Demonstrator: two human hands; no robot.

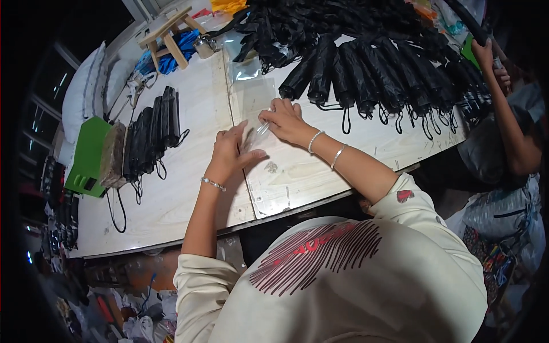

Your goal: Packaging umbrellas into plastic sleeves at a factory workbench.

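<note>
A clear plastic sleeve [257,135] lies between my hands near the middle of the table. My right hand [287,122] has its fingers closed on the sleeve's upper end. Beside the lower end is my left hand [227,150], its thumb and fingers spread apart; whether they touch the film is hard to see. Just beyond my hands lie more flat clear sleeves [255,94]. To the right of these, a row of folded black umbrellas [357,77] points its handle ends and wrist loops toward me.
More black umbrellas [150,131] lie at left beside a brown block [113,154] and a green box [88,157]. A heap of black fabric [343,20] covers the back. A small wooden stool [168,40] and metal cup [204,47] stand far left. Another person's arm [506,108] is at right.
</note>
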